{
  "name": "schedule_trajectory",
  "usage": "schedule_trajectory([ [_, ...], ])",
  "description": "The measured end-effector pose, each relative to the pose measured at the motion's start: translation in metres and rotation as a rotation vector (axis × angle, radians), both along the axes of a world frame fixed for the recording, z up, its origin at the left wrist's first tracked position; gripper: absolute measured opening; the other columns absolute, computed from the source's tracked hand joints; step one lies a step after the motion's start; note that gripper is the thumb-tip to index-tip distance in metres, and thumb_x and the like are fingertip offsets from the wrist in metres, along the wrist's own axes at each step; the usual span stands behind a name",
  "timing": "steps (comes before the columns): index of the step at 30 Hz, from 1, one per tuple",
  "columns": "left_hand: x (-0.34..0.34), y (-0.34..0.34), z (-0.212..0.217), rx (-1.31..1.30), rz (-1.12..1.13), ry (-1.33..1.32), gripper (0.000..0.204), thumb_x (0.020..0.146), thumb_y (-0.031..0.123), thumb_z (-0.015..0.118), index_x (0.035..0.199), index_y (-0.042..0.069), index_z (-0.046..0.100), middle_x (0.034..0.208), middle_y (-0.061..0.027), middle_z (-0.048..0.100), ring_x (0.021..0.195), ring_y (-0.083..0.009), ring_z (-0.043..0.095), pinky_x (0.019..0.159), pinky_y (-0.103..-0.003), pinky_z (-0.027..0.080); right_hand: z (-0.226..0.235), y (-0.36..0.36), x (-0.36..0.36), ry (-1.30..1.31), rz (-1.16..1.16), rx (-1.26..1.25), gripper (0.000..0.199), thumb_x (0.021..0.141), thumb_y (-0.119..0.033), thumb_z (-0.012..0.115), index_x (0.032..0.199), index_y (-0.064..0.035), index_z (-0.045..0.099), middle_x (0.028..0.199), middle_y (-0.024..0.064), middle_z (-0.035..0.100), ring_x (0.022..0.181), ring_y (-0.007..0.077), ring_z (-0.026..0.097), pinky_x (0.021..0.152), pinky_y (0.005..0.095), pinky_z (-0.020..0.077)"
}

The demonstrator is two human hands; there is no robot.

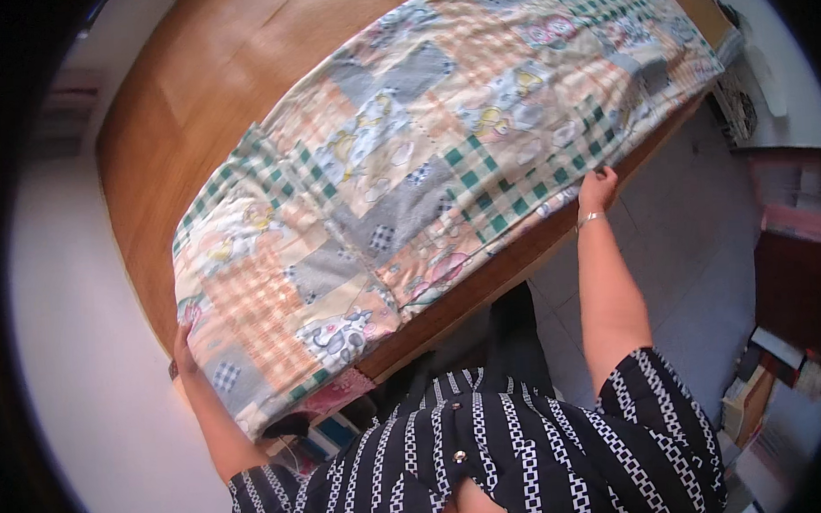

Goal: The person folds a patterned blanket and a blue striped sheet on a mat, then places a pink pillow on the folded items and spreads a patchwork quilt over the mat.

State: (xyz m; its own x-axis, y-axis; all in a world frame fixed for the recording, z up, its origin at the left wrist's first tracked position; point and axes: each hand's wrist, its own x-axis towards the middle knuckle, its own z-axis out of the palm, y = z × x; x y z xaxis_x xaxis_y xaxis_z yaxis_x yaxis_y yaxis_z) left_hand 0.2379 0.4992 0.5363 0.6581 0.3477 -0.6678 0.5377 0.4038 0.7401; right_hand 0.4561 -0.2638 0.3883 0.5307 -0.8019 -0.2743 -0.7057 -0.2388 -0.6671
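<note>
A long patchwork bed cover (372, 185) lies folded over a brown wooden table, with green, orange and blue-grey checks and printed animal patches. Its layers look a little rumpled, and a crease crosses it toward the left end. My left hand (184, 348) is closed on the cover's left edge, part of its fingers hidden by the cloth. Farther right, my right hand (598, 190) has its fingers bent at the near edge, holding the cloth there. A thin bracelet (590, 218) circles my right wrist.
The wooden tabletop (205, 74) shows beyond the cover, and its near edge runs diagonally in front of me. A white wall (79, 358) stands close on the left. Tiled floor (690, 238) and stacked items (767, 371) lie to the right.
</note>
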Motion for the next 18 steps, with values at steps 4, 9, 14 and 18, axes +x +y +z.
schedule_trajectory([
  [4,0.017,-0.043,0.039,0.012,-0.005,-0.048,0.034,0.08,0.017,0.046,0.109,-0.001,0.051,0.098,-0.0127,0.059,0.085,-0.0219,0.059,0.077,-0.032,0.047,0.017,0.135,-0.055,-0.474,0.876,0.136,0.038,0.077,-0.01,0.048,0.113,0.0018,0.046,0.108,0.0185,0.05,0.105,0.0316,0.045,0.093,0.0366,0.0334],
  [9,0.091,-0.176,0.119,0.113,0.087,-0.241,0.033,0.081,0.022,0.045,0.105,0.0,0.053,0.094,-0.014,0.06,0.082,-0.0235,0.06,0.073,-0.034,0.05,-0.009,0.286,-0.163,-0.37,1.417,0.484,0.042,0.075,-0.013,0.047,0.115,0.0023,0.045,0.112,0.0222,0.047,0.105,0.0359,0.044,0.093,0.0374,0.0346],
  [14,0.195,-0.347,0.159,0.389,-0.159,-0.598,0.033,0.08,0.02,0.048,0.105,-0.001,0.051,0.095,-0.0095,0.057,0.085,-0.0156,0.057,0.075,-0.028,0.047,-0.003,0.258,-0.151,-0.159,1.152,1.155,0.042,0.078,-0.011,0.045,0.118,0.0022,0.042,0.115,0.017,0.049,0.108,0.0282,0.046,0.093,0.0336,0.0341],
  [18,0.279,-0.495,0.111,0.306,-0.356,-0.544,0.03,0.079,0.015,0.055,0.104,0.003,0.045,0.079,-0.0077,0.055,0.072,-0.0155,0.057,0.058,-0.025,0.048,0.019,0.188,-0.142,0.056,0.992,1.499,0.044,0.078,-0.009,0.043,0.12,0.0018,0.042,0.121,0.0137,0.047,0.111,0.0228,0.045,0.093,0.0313,0.0339],
])
